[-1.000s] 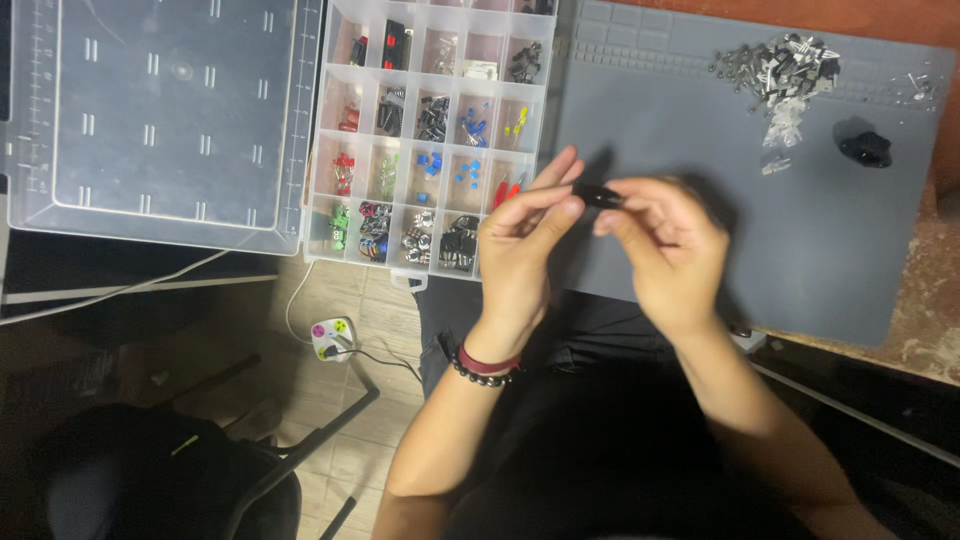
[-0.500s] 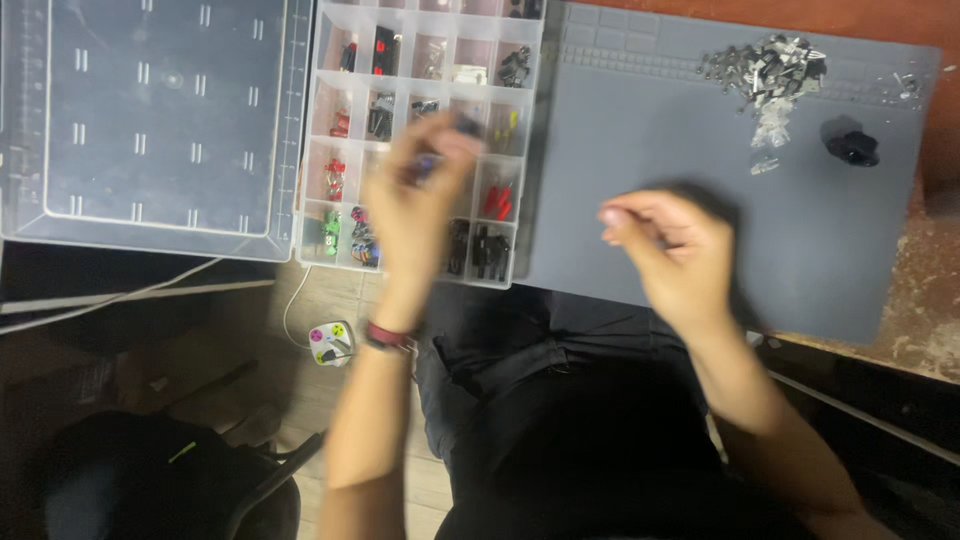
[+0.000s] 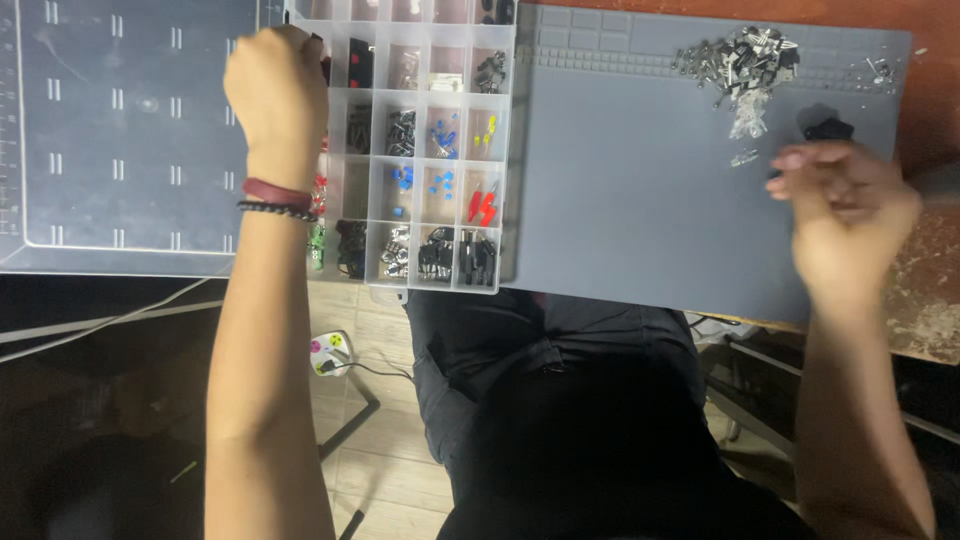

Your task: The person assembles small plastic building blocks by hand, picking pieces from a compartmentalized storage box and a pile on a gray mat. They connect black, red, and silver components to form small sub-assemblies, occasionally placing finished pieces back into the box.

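Brown desk (image 3: 930,80) carries two things side by side: one grey work mat (image 3: 640,200) and, touching the mat's left edge, one clear compartment box (image 3: 420,150) with its lid (image 3: 120,130) swung open to the left. The box's long axis runs away from me, and its grid shows about four columns of small cells. Near the mat's end of the box I count one cell of red parts (image 3: 483,205), two cells of blue parts (image 3: 440,135) and one of yellow ones; the nearest row holds dark parts I cannot tell apart.

My left hand (image 3: 275,85) is over the box's far left column, knuckles up, fingers curled down together into a cell. Whether it pinches anything I cannot tell, since the hand hides that cell. Two bands, one red and one of dark beads, sit on that wrist.

My right hand (image 3: 845,215) hovers over the mat's right edge, blurred, fingers bent loosely together; I cannot make out anything in it. Just beyond it on the mat lies one small black piece (image 3: 828,128), partly hidden by my fingers. One heap of small metal parts (image 3: 745,60) sits at the mat's far right corner, too fine to count.
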